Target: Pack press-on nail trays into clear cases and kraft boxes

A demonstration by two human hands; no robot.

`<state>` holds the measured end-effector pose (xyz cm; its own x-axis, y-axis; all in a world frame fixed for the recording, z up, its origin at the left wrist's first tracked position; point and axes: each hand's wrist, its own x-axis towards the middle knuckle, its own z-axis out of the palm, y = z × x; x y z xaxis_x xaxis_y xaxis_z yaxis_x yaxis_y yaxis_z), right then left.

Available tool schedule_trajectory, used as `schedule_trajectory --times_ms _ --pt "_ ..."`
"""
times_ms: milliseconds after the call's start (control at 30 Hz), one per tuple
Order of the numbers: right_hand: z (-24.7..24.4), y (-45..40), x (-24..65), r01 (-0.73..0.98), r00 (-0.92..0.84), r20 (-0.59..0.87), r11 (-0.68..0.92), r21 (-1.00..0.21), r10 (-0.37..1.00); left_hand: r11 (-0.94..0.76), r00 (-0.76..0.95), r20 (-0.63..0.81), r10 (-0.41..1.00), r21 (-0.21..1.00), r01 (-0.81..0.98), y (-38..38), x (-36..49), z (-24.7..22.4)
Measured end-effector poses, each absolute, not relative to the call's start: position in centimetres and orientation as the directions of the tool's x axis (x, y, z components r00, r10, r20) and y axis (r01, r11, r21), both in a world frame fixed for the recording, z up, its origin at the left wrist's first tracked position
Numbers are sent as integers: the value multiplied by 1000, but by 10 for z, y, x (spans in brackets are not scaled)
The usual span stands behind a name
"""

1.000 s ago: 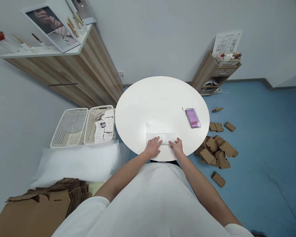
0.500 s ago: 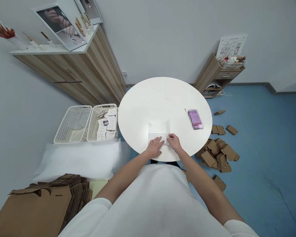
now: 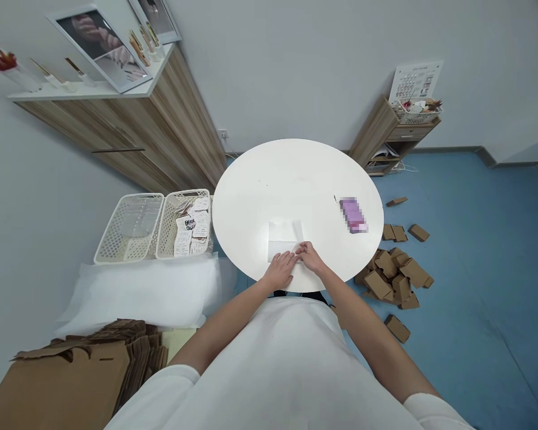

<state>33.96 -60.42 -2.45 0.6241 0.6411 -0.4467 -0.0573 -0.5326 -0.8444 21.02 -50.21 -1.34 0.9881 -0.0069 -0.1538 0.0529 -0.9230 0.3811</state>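
Note:
A thin, translucent white sheet [image 3: 281, 232], partly folded, lies near the front edge of the round white table [image 3: 251, 173]. My left hand [image 3: 280, 270] rests on its lower part, fingers stretched out flat. Beside it, my right hand [image 3: 309, 257] pinches the sheet's right edge, which is drawn inward and creased toward the left fingers. The fingertips of both hands are close together. Whatever may lie inside the sheet is hidden.
A pixelated purple item [image 3: 353, 215] lies on the table's right. Small cardboard boxes [image 3: 378, 285] litter the blue floor at right. At left are a basket of cards [image 3: 160, 242], another basket [image 3: 99, 251], white sheeting [image 3: 138, 289] and flattened cardboard [image 3: 58, 382].
My right hand has moved left, bringing the sheet's right edge over toward my left hand. The left hand stays flat on the sheet. The view has shifted slightly.

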Motion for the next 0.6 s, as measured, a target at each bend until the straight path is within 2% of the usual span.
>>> schedule_trajectory --times_ms 67,133,233,300,433,600 --pt "-24 -609 341 8 647 -405 -537 -844 646 -940 982 -188 -9 336 56 -502 209 -14" --pt "-24 -616 342 138 716 -303 -553 -822 629 -952 978 -206 -25 304 40 -502 208 -15" --pt "-26 -626 340 346 781 -124 -588 -731 613 -960 976 -216 -40 281 23 -501 206 -16" --pt "-28 -628 338 486 736 -59 -587 -647 675 -959 976 -212 -39 283 23 -501 205 -16" --pt "-31 -621 330 714 565 -99 -545 -439 820 -941 980 -197 -36 336 33 -500 206 -14" --pt "-29 -610 322 781 529 -210 -568 -258 822 -876 988 -154 12 476 84 -495 192 -14"
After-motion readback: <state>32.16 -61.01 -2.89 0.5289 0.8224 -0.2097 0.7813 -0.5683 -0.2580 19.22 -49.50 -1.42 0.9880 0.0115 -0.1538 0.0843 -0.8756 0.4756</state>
